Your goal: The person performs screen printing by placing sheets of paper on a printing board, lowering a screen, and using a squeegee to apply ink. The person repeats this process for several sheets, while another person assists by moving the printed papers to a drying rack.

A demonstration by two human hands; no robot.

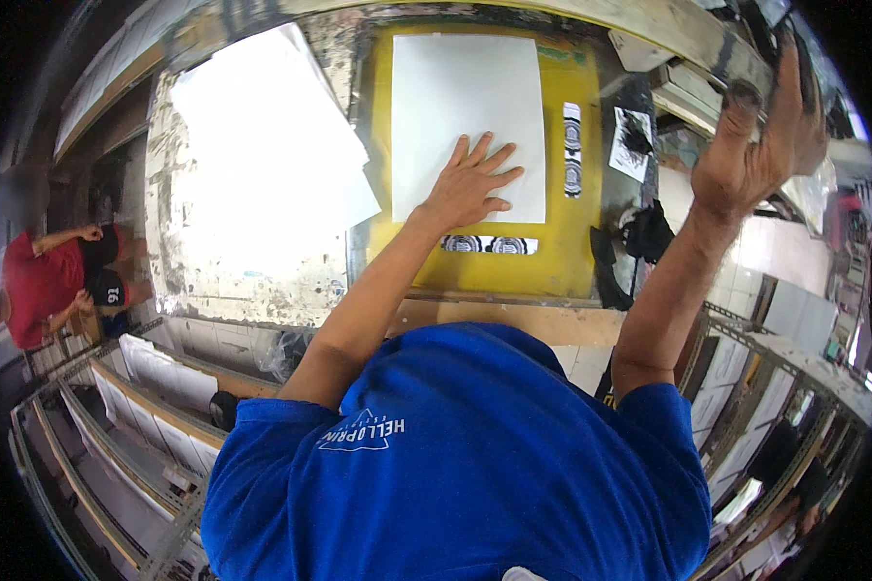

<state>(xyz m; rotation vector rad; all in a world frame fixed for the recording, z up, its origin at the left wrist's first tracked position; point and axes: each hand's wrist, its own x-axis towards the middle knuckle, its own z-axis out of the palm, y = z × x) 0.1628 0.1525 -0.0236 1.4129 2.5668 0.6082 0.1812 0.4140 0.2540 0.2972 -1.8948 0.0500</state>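
My left hand (471, 186) lies flat with its fingers spread on a blank white sheet of paper (465, 87). Beneath the sheet is a yellow board (562, 252). Two printed strips with round black designs are on the board: one strip (490, 245) just below the sheet, the other strip (573, 150) to its right. Raised at the upper right, my right hand (761, 140) has its thumb and fingers around the end of a long wooden frame (639, 29) that crosses the top of the view. The far side of that grip is partly hidden.
A large stack of white paper (262, 165) rests on the stained table to the left. Right of the board are an ink-smeared paper (631, 145) and a black cloth (647, 232). Racks (145, 436) stand behind me. A person in red (44, 281) is at the far left.
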